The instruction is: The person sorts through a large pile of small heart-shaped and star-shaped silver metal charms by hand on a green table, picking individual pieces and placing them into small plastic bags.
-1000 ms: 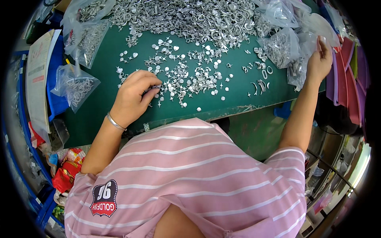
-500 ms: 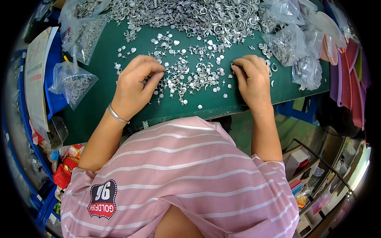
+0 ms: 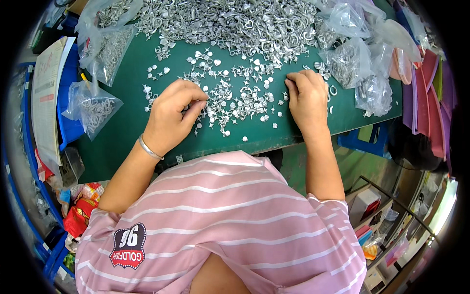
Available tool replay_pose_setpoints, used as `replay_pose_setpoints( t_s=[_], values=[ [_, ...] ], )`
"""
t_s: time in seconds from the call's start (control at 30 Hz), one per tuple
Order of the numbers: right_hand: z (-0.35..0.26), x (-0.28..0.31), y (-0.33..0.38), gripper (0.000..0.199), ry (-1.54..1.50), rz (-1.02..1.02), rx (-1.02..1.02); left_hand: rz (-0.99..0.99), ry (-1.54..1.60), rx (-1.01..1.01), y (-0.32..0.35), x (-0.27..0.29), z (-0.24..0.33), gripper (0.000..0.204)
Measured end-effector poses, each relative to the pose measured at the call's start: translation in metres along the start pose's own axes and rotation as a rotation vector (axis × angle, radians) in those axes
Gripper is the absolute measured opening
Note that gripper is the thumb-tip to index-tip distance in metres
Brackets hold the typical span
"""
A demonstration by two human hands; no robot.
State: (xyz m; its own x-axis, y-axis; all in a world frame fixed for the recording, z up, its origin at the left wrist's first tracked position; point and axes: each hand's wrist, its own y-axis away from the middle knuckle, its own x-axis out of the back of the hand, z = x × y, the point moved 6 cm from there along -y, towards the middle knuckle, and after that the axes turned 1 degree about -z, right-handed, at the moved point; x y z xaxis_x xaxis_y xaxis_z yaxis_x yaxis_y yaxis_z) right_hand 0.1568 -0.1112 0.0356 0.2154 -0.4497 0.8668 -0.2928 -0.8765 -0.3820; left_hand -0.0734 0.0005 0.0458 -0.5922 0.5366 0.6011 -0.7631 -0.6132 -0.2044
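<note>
Small silver metal charms (image 3: 237, 100), stars and round or heart shapes among them, lie loosely spread on a green tabletop (image 3: 129, 73). At the left edge of this spread is my left hand (image 3: 174, 112), with thumb and forefinger pinched close together by the charms. Whatever is between those fingertips is too small to make out. My right hand (image 3: 308, 100) rests at the spread's right side, fingers curled and thumb near the forefinger. Its fingertips hide what they may hold. Beyond both hands rises a large heap of mixed silver metal pieces (image 3: 225, 24).
Clear plastic bags of metal parts lie at left (image 3: 98, 112) and right (image 3: 347, 59). A blue bin (image 3: 68, 117) with papers stands at the left edge. Pink and purple sheets (image 3: 428, 108) hang at right, above a blue stool (image 3: 364, 144).
The view has shifted slightly. My left hand has come a little nearer to me and to the right, still pinched. My right hand has edged slightly farther forward.
</note>
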Motion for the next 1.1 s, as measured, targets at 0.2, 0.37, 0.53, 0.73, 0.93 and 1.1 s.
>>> replay_pose_setpoints(
  t_s=[0.2, 0.37, 0.53, 0.73, 0.93, 1.1],
  values=[
    [0.001, 0.004, -0.018, 0.011, -0.512, -0.058, -0.308, 0.069, -0.087, -0.04, 0.002, 0.008, -0.002, 0.011],
    [-0.013, -0.026, -0.046, 0.01, -1.04, -0.536, -0.505, 0.062, -0.067, -0.02, 0.005, 0.003, -0.015, 0.01],
    [-0.033, -0.033, -0.125, 0.012, -1.087, -0.645, -0.435, 0.061, -0.02, -0.052, 0.008, 0.001, -0.018, 0.009],
    [-0.075, 0.003, -0.272, 0.035, -1.592, -0.153, -0.322, 0.07, -0.028, -0.022, 0.014, 0.002, -0.025, 0.008],
    [-0.063, -0.003, -0.311, 0.049, -1.704, -0.019, -0.312, 0.067, -0.02, -0.06, 0.013, 0.002, -0.021, 0.008],
    [-0.053, -0.022, -0.288, 0.049, -1.71, -0.024, -0.363, 0.047, -0.021, -0.042, 0.015, -0.001, -0.025, 0.01]
  ],
)
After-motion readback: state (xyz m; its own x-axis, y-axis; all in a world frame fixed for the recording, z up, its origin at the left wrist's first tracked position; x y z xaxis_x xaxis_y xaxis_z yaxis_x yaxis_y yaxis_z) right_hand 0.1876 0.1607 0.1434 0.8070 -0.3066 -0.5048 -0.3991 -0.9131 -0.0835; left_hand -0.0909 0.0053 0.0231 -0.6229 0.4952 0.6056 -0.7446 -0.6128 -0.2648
